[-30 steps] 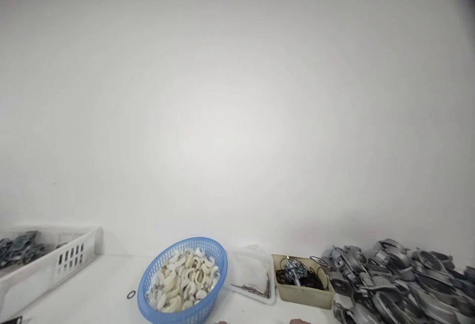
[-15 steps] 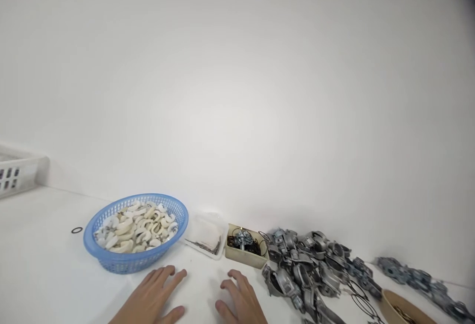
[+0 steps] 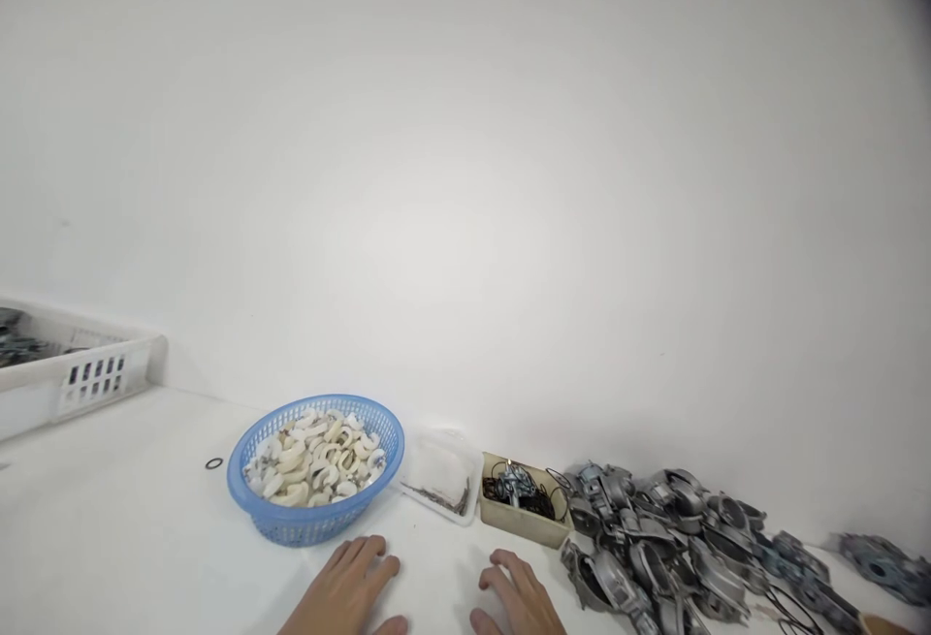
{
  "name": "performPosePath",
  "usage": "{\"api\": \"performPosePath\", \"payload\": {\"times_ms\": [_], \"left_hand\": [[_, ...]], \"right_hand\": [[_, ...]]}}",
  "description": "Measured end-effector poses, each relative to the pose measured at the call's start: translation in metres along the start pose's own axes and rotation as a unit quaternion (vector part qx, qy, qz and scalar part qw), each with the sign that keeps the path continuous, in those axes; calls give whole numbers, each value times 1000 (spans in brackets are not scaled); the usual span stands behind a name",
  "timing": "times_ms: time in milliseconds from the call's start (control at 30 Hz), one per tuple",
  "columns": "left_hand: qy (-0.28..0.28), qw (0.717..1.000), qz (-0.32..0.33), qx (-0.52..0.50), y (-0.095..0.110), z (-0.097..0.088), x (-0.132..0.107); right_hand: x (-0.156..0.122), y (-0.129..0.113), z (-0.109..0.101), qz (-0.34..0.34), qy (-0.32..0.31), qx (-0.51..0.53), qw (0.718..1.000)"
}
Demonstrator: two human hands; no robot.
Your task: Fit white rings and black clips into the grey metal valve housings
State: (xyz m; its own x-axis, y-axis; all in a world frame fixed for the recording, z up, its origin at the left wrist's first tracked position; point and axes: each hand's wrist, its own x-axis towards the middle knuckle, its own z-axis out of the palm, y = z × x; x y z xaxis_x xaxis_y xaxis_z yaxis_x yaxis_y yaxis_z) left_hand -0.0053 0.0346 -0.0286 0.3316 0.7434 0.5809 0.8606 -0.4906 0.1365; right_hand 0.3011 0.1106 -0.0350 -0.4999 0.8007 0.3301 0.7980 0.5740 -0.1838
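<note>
My left hand [image 3: 347, 594] lies flat on the white table [image 3: 131, 538] with fingers spread, holding nothing, just in front of a blue basket [image 3: 314, 515] filled with cream curved pieces. My right hand [image 3: 518, 598] rests on the table beside it, fingers slightly curled and apart, empty. It is close to a beige tray [image 3: 522, 516] of black rings and a pile of grey metal clamp parts [image 3: 655, 543].
A clear tray [image 3: 440, 475] with thin pins sits between basket and beige tray. A lone black ring [image 3: 213, 463] lies left of the basket. A white slotted crate [image 3: 73, 378] stands far left. A white wall backs the table.
The view swung down and sideways, so both hands came into sight. They rest on the table in the same pose as half a second ago.
</note>
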Motion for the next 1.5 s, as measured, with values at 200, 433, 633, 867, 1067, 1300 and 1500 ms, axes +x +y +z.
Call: {"api": "performPosePath", "payload": {"times_ms": [200, 433, 633, 867, 1067, 1300, 1500], "left_hand": [[-56, 995, -51, -64, 6, -10, 0], [-78, 994, -48, -53, 8, -21, 3], [-61, 996, -46, -42, 5, -26, 6], [-85, 994, -49, -43, 8, -28, 7], [-83, 995, -43, -43, 6, -25, 5], [-79, 995, -40, -45, 5, -24, 5], [-73, 996, -37, -47, 5, -24, 4]], "right_hand": [[-10, -31, -32, 6, 1, 33, 999], [-9, -27, -28, -10, 11, 18, 1000], [-7, -26, -31, -23, 9, 22, 999], [-8, -30, -34, -12, -11, 16, 1000], [-6, -32, -37, -18, -9, 14, 1000], [-7, -34, -39, -15, -16, 20, 1000], [-5, -35, -40, -28, -9, 38, 999]]}}
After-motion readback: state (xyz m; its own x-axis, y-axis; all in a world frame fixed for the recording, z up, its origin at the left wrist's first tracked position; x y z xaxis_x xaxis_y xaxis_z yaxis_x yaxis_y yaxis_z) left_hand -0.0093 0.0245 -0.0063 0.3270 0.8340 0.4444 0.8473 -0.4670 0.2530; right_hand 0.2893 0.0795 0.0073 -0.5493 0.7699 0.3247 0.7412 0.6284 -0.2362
